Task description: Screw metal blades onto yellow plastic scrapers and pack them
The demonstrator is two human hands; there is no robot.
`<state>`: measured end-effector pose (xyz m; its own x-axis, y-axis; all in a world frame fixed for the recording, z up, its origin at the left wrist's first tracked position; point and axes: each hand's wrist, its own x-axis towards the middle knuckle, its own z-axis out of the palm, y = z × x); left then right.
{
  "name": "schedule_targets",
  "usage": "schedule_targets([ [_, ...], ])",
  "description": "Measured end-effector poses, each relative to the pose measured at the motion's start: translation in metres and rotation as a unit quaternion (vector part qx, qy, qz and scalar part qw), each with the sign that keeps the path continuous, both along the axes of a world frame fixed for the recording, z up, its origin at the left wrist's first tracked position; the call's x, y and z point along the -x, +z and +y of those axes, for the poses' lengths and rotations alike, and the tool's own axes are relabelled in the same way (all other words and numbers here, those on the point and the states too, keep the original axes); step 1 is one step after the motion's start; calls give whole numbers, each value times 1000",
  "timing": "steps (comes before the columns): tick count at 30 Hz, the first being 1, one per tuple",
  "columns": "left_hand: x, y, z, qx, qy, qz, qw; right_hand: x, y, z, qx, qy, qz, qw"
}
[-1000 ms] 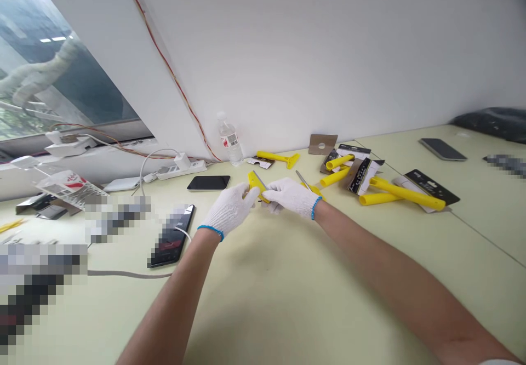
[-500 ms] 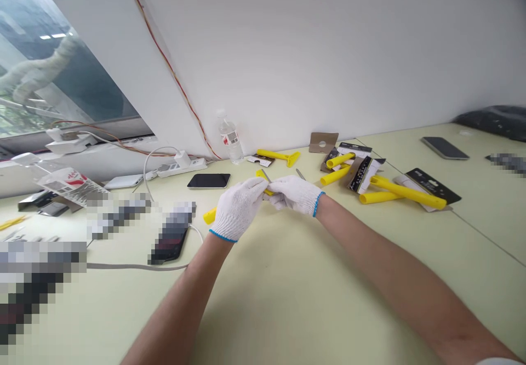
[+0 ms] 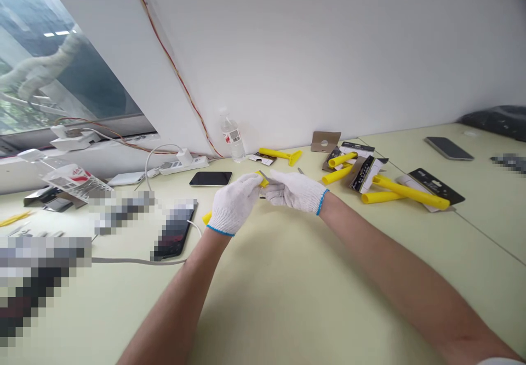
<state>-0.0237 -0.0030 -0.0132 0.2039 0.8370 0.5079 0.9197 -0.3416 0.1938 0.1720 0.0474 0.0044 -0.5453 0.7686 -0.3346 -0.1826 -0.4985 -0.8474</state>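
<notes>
scraper (image 3: pixel 263 181), yellow, sits between the two gloved hands just above the middle of the desk (image 3: pixel 287 304). its handle seems to run under the left hand and poke out at lower left, with a thin metal blade showing at the far end. the left hand (image 3: pixel 234 203) is closed around the handle, fingers curled over it. the right hand (image 3: pixel 293 191) reaches in from the other side with its fingers stretched toward the blade end, close around it, but whether it has a firm hold can't be told.

as things lie, one t-shaped scraper (image 3: pixel 279 154) looks put together, lying toward the wall. four loose handles (image 3: pixel 337 175) lie at the right, among opened cards (image 3: pixel 364 173), and a small blade (image 3: pixel 300 171) lies just beyond the right hand. a brown card square (image 3: pixel 326 142) lies by the wall.

the desk is pale green, with a water bottle (image 3: pixel 232 139), a power strip (image 3: pixel 183 163) and a black phone (image 3: pixel 210 178) along its back. a second phone (image 3: pixel 449 148) lies far right. some items at left are pixelated past telling. a white wall (image 3: pixel 329 41) rises behind, an orange wire (image 3: pixel 172 63) runs down it, and a window (image 3: pixel 49 52) opens at upper left.
</notes>
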Motion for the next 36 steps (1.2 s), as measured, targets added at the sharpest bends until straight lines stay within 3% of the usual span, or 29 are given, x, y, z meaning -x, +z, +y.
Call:
schedule_targets([
  [3,12,10,4,-9,33,-100,994,-4,-1,1,-80,-30,-77,993],
  [5,19,18,5,23,80,-210,974,-5,-6,-1,-201,-31,-203,958],
  [8,20,30,4,78,136,-350,924,2,-17,-9,-405,14,-405,820],
  [10,17,36,2,119,151,-417,888,14,-25,-13,-477,66,-479,734],
  [12,14,39,1,146,150,-472,856,29,-31,-14,-495,121,-523,684],
  [13,14,39,0,153,147,-491,845,36,-33,-13,-497,136,-531,673],
  [16,16,37,2,153,135,-513,834,51,-33,-8,-501,153,-529,667],
  [21,21,37,3,151,145,-500,840,61,-33,-1,-505,171,-520,667],
  [36,17,37,1,181,116,-512,832,63,-38,-6,-517,136,-512,672],
])
